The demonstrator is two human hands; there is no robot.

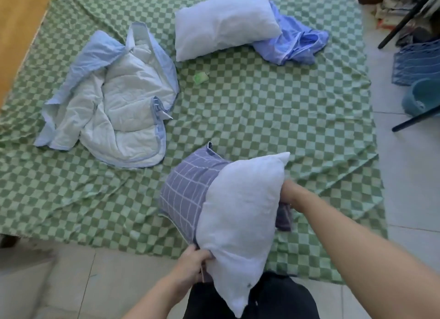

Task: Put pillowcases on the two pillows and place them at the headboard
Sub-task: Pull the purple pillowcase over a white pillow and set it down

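Headboard (16,33): wooden panel at far left of the view, running along the left end of the bed (262,109), which carried a green checked sheet.

Quilt (112,99): pale blue and white, crumpled on the left part of the bed, near the headboard end.

Second pillow (223,23): bare white, lying at the far side of the bed, long axis roughly left to right. Its right end rested on a bunched blue pillowcase (295,44). Neither was in hand. A small green object (200,77) lay on the sheet just in front of this pillow; could not tell what it was.

First pillow (240,209): held above the near edge of the bed, directly in front of the person. Long axis ran from lower right, near the person's body, up and away toward the left. The far end was inside the checked pillowcase (188,195); the larger near portion was uncovered.

Left hand (192,261): fingers curled, gripping the open edge of the checked pillowcase at the near left side of the pillow.

Right hand (289,195): at the right side of the pillow, mostly hidden behind it, beside a fold of the case. It seemed to hold that edge, but I could not tell for certain.

Judgement: first case under halfway on. Its opening needs drawing along the pillow's long axis toward the person; both hands sat about equally near.
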